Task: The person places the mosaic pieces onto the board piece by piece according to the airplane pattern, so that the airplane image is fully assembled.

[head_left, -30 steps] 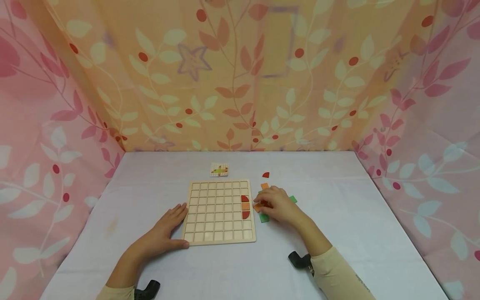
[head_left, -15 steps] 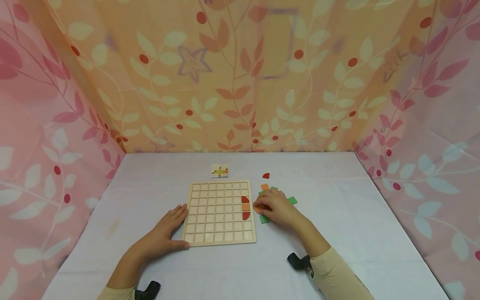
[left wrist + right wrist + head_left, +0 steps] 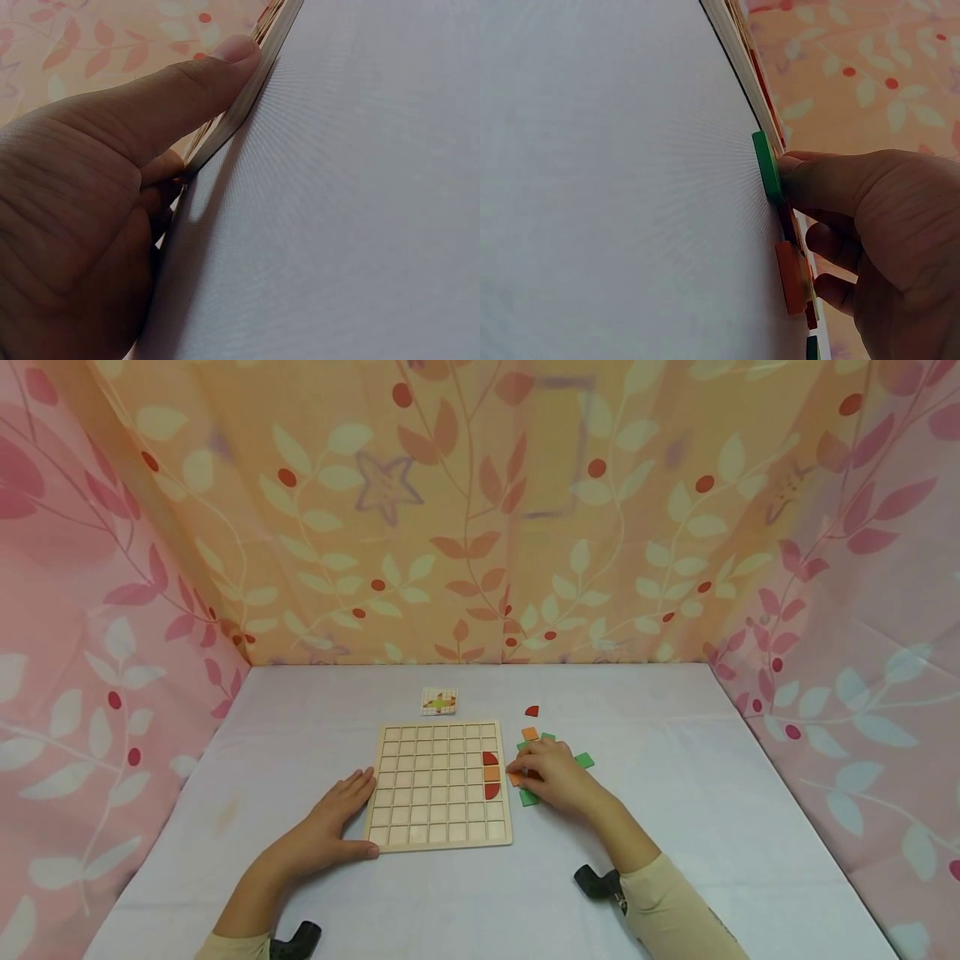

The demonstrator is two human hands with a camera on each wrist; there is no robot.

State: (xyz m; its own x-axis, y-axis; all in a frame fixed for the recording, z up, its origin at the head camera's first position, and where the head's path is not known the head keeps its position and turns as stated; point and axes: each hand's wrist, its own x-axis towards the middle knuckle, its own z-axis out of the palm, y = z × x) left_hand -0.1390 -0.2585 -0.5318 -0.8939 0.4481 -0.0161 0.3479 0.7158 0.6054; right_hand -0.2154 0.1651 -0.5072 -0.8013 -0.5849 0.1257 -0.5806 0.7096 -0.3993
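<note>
A: What lies around the wooden board (image 3: 437, 794)?

B: Just beyond its far edge is a small card (image 3: 439, 701), printed with a grid and a coloured figure. Off its far right corner there's a loose red quarter-round (image 3: 532, 711). Beside its right edge, I see a loose orange square (image 3: 530, 734) and a near green tile (image 3: 528, 797); another, the outer green tile (image 3: 584, 761), sits farther out on that side.

A: Anything in the way?

B: The right hand (image 3: 558, 772). It is bent over the loose pieces just right of the board and partly covers several. Its thumb is close against a green piece in the right wrist view, but I can't tell whether it grips anything.

A: And the left hand (image 3: 330, 822)?

B: Against the board's left edge: fingers extended, thumb touching the near left corner, nothing clasped.

A: Materials?

B: The board is pale and square, with thin ridges making shallow cells. In its right column, a set-in orange square (image 3: 491, 773) sits between two red pieces (image 3: 490, 758), each with one rounded corner. Under the board spreads a softly creased white cloth (image 3: 420, 910); well behind it hangs a leaf-patterned curtain (image 3: 480, 543).
</note>
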